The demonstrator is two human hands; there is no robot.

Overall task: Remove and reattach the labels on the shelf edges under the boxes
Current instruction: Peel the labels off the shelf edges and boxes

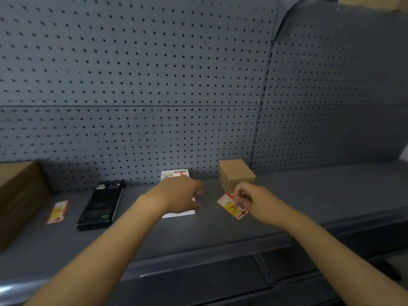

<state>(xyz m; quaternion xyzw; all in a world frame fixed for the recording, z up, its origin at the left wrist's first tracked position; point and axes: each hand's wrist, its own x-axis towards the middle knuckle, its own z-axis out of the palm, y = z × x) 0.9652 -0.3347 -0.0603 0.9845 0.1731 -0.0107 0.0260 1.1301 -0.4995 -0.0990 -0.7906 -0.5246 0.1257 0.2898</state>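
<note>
My right hand pinches a red, white and yellow label just above the grey shelf, in front of a small brown cardboard box. My left hand hovers over a white box with a printed sticker, fingers loosely curled, covering most of it. I cannot tell whether the left hand touches the box. A second matching label lies flat on the shelf at the left.
A black flat box lies between the left label and the white box. A large brown carton stands at the far left. Grey pegboard backs the shelf. The shelf's front edge runs below my arms.
</note>
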